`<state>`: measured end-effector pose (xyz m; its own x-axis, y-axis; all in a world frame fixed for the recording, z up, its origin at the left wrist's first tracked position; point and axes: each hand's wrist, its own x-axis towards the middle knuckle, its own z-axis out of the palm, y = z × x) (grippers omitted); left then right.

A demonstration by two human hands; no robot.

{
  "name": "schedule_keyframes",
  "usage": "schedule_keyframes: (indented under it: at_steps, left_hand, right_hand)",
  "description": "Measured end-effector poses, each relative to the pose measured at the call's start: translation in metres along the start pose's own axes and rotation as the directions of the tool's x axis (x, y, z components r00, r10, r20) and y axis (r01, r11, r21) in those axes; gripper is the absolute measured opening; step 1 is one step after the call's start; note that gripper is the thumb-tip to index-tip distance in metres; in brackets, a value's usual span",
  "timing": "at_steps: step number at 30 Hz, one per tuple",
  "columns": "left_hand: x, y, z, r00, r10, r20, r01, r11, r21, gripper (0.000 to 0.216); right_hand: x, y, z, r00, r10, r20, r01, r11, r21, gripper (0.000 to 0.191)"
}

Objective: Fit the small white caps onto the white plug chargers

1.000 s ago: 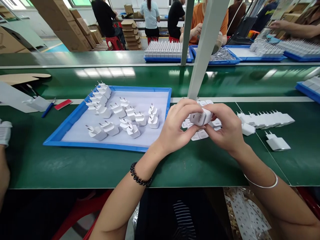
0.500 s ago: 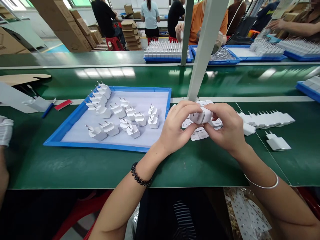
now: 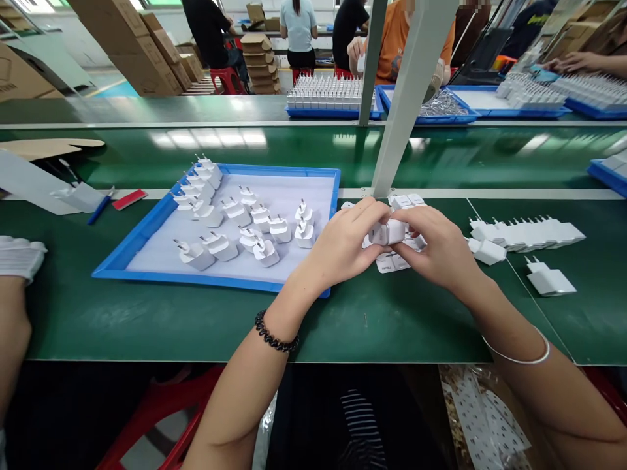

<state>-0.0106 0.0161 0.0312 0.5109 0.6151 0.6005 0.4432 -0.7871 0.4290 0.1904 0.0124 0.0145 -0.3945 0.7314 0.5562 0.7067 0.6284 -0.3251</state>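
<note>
Between my two hands is a white plug charger (image 3: 393, 232), held above the green bench. My left hand (image 3: 350, 238) pinches it from the left with thumb and fingers, and my right hand (image 3: 435, 245) grips its right side. Partly hidden behind and under my hands lie white sheets of labels (image 3: 392, 262). To the left, a blue-rimmed tray (image 3: 161, 277) holds several white chargers with their pins up. Right of my hands a row of chargers (image 3: 531, 235) lies on the bench, with a single charger (image 3: 551, 277) in front of it.
A grey metal post (image 3: 396, 130) rises behind my hands. A blue pen (image 3: 100, 207) and a red strip (image 3: 129, 199) lie left of the tray. A co-worker's gloved hand (image 3: 19, 258) is at the left edge. Across the bench, people sit by trays of chargers (image 3: 328, 98).
The charger has turned in my fingers, its face now angled differently. The view has shifted slightly. At the left edge, the co-worker's gloved hand has come further into view.
</note>
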Motion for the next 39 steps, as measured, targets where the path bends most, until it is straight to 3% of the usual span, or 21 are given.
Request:
schedule_keyframes:
  at_steps: [13,23,39]
  left_hand:
    - [0.0008,-0.0028,0.0006,0.997,-0.071,0.008,0.072,0.992,-0.101,0.027]
    - [0.0006,-0.0035,0.0002,0.991,-0.065,0.118,0.073,0.995,-0.07,0.028]
    - [0.0015,-0.005,0.0031,0.992,-0.063,0.111,0.071,0.995,-0.07,0.029]
  right_hand:
    - [0.0025,0.0013,-0.0055,0.994,0.017,0.111,-0.025,0.997,0.071,0.02]
    - [0.0024,0.0,-0.0078,0.987,0.02,0.157,-0.023,1.0,0.021,0.02]
    - [0.0038,0.003,-0.0096,0.99,0.007,0.138,-0.008,1.0,0.003,0.018]
